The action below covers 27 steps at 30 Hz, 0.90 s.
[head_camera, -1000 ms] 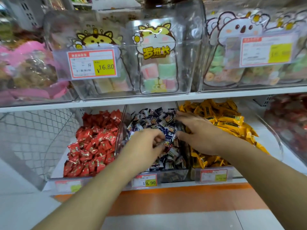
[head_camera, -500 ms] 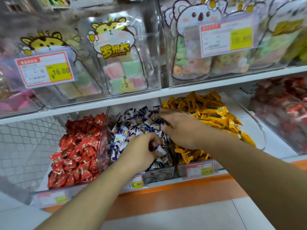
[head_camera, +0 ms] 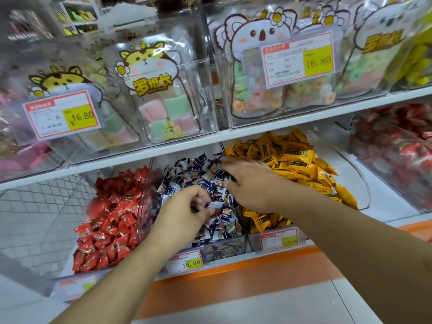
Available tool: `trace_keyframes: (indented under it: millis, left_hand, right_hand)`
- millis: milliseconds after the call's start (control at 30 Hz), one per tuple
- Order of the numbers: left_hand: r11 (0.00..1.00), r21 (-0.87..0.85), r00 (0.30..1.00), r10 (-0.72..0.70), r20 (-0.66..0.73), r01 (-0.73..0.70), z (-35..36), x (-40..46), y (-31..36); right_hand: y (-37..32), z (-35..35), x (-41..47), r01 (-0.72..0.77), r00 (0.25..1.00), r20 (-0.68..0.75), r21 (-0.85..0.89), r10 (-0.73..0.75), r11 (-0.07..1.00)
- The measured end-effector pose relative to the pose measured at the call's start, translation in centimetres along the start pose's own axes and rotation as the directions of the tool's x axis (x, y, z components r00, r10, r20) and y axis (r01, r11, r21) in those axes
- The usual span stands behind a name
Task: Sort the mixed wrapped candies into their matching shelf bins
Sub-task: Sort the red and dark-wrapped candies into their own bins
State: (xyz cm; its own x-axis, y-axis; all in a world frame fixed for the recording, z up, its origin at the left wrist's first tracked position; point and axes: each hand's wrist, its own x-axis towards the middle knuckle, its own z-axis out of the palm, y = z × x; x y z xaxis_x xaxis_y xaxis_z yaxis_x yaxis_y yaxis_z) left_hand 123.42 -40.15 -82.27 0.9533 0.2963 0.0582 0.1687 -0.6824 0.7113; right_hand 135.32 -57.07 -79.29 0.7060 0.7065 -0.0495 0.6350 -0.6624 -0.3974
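Three clear bins stand side by side on the lower shelf. Red wrapped candies (head_camera: 109,220) fill the left bin, blue-and-white wrapped candies (head_camera: 198,169) the middle one, yellow wrapped candies (head_camera: 292,160) the right one. My left hand (head_camera: 184,211) is in the middle bin and pinches a blue-and-white wrapped candy (head_camera: 216,205) between thumb and fingers. My right hand (head_camera: 247,183) lies palm down over the blue-and-white pile, fingers spread toward the back of the bin. What is under its palm is hidden.
Clear upper-shelf bins (head_camera: 163,94) of bagged pastel sweets with 16.80 price tags hang just above my hands. A bin of red-wrapped sweets (head_camera: 397,150) stands at the far right. A 19.90 price tag (head_camera: 187,263) fronts the middle bin. Wire mesh (head_camera: 39,206) is at left.
My view has swung so the shelf sits further left and lower. Both hands stay in the middle bin; the left hand's fingers have closed on one blue-and-white candy.
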Motion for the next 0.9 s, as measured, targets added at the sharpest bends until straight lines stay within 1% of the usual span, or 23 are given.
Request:
trace_keyframes:
  millis: [67,200,267,333,433,500,633,700,767,800,833,900]
  left_hand:
    - [1.000,-0.005,0.999,-0.014,-0.040,0.014,-0.3,0.2,0.0]
    - [0.997,-0.037,0.975,-0.081,-0.206,0.074,-2.1,1.2,0.2]
    - [0.993,-0.071,0.965,-0.108,-0.240,0.093,-2.9,1.7,0.3]
    - [0.985,-0.136,0.967,-0.135,-0.216,0.107,-3.2,1.7,0.3]
    - [0.953,-0.271,0.977,-0.174,-0.123,0.136,-2.8,0.9,0.4]
    - [0.925,-0.346,0.976,-0.200,-0.090,0.158,-2.5,0.5,0.2]
    - [0.825,-0.543,0.970,-0.231,-0.069,0.158,-2.2,0.1,0.7]
    - [0.770,-0.618,0.973,-0.228,-0.034,0.159,-2.2,0.0,0.9]
    - [0.758,-0.633,0.974,-0.225,-0.025,0.159,-2.1,-0.2,0.9]
    - [0.771,-0.617,0.971,-0.235,-0.046,0.157,-2.2,-0.3,0.8]
    - [0.798,-0.583,0.965,-0.248,-0.085,0.154,-2.3,-0.4,0.6]
    - [0.880,-0.446,0.948,-0.266,-0.176,0.164,-2.7,-0.6,0.2]
  right_hand:
    - [-0.1,0.0,0.0,-0.002,1.000,0.002,-0.001,0.002,1.000]
    - [-0.1,-0.1,0.0,-0.001,1.000,0.011,-0.009,0.001,1.000]
    - [-0.1,-0.1,-0.1,-0.002,1.000,0.013,-0.011,0.002,1.000]
    - [-0.2,-0.2,0.0,-0.005,1.000,0.010,-0.011,0.005,1.000]
    - [-0.5,-0.3,-0.2,-0.001,1.000,-0.007,-0.015,0.001,1.000]
    - [-0.9,-0.3,-0.4,0.025,0.999,-0.036,-0.016,-0.026,1.000]
    - [-2.1,-0.3,-0.7,0.076,0.995,-0.060,0.034,-0.074,0.997]
    - [-2.7,-0.2,-0.8,0.089,0.994,-0.071,0.071,-0.084,0.994]
    - [-3.3,-0.1,-1.0,0.083,0.991,-0.113,0.111,-0.071,0.990]
    - [-3.5,-0.2,-1.1,0.073,0.989,-0.134,0.124,-0.056,0.990]
    - [-3.5,-0.3,-1.3,0.060,0.988,-0.152,0.139,-0.039,0.988]
    - [-3.6,-0.6,-1.6,0.041,0.982,-0.190,0.188,-0.005,0.981]
